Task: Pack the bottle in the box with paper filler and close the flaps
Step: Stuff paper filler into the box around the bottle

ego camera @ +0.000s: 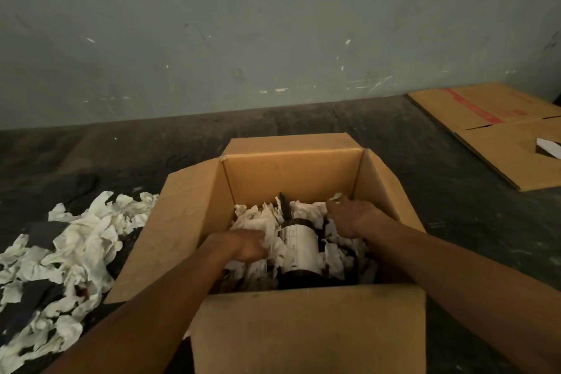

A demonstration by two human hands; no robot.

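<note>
An open cardboard box (291, 173) stands on the dark floor with its four flaps spread outward. Inside lies a dark bottle (299, 249) with a white label, its neck pointing away from me, bedded in crumpled white paper filler (258, 218). My left hand (243, 244) is inside the box to the left of the bottle, fingers curled into the paper. On the bottle's right, my right hand (353, 217) presses on paper near the right wall, a scrap at its fingertips.
A loose pile of white paper filler (69, 252) mixed with dark scraps lies on the floor left of the box. Flattened cardboard (501, 133) with red print lies at the far right. A grey-green wall (273, 33) rises behind.
</note>
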